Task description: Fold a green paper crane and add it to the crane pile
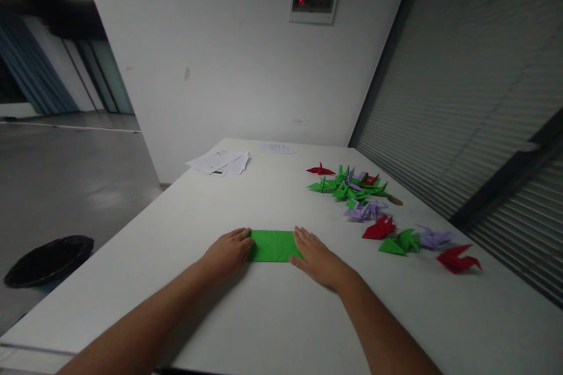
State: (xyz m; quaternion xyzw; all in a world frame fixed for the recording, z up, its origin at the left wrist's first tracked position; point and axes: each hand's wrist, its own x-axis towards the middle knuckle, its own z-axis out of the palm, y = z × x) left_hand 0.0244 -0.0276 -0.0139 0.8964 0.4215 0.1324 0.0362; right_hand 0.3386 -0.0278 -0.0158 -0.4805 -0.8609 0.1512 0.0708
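A green sheet of paper [273,246], folded into a rectangle with a faint crease near its middle, lies on the white table in front of me. My left hand [227,253] is at its left end, fingers bent and close together against the edge; the thumb is mostly hidden. Over the right end rests my right hand [321,259], its fingers stretched flat on the paper and the thumb spread toward the near edge.
Folded paper cranes in green, purple and red [352,184] are heaped at the back right. A red crane [458,259] sits nearer, by the blinds [461,99]. White papers [220,161] lie at the back left. A black-lined bin [48,261] stands left of the table [185,217].
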